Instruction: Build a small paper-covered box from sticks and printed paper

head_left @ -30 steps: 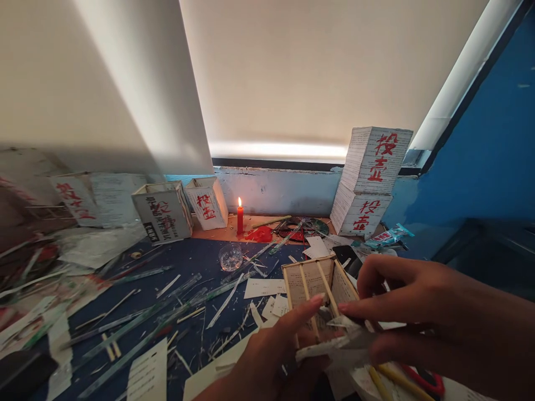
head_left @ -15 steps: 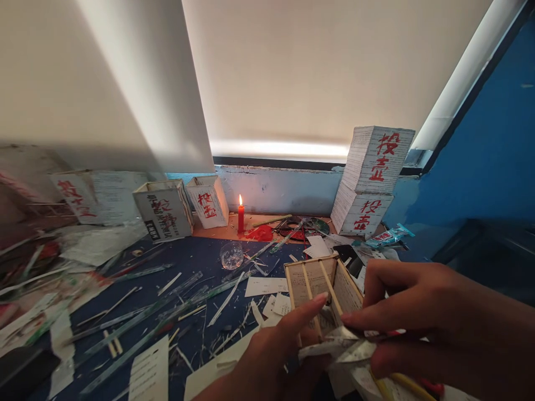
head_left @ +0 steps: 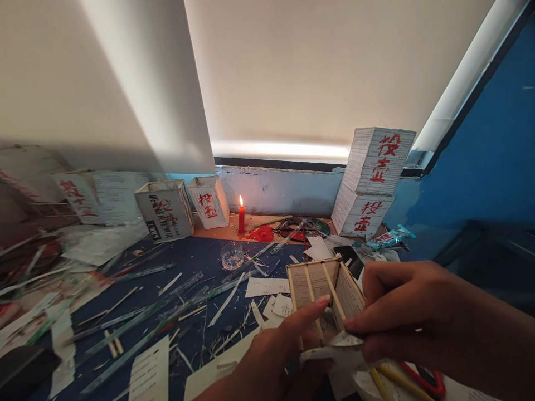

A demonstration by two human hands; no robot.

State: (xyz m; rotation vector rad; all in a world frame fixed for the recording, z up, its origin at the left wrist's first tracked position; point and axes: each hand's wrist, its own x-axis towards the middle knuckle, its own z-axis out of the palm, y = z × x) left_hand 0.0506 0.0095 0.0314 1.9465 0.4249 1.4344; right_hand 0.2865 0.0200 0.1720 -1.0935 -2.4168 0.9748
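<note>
A small box [head_left: 297, 278] of thin wooden sticks and printed paper is tilted in front of me, with sticks running across its open side. My left hand [head_left: 267, 348] is closed around its near left part, thumb lying along the sticks. At the near right corner, my right hand [head_left: 409, 312] is closed, with thumb and forefinger pinching the edge of crumpled white paper [head_left: 346, 340] there. Its remaining fingers are curled under. The underside of the box and the left fingertips are hidden.
A lit red candle [head_left: 241, 221] stands behind a clear round dish [head_left: 232, 256]. Paper boxes with red characters [head_left: 208, 206] line the back, two stacked at right [head_left: 368, 167]. Glue sticks, paper scraps [head_left: 267, 287] and sticks litter the dark blue table. Red-handled scissors [head_left: 438, 385] lie lower right.
My right hand has shifted slightly, its lower fingers drawing in toward the box's near edge. The crumpled paper lies lower against that edge, and more of the red scissor handle shows.
</note>
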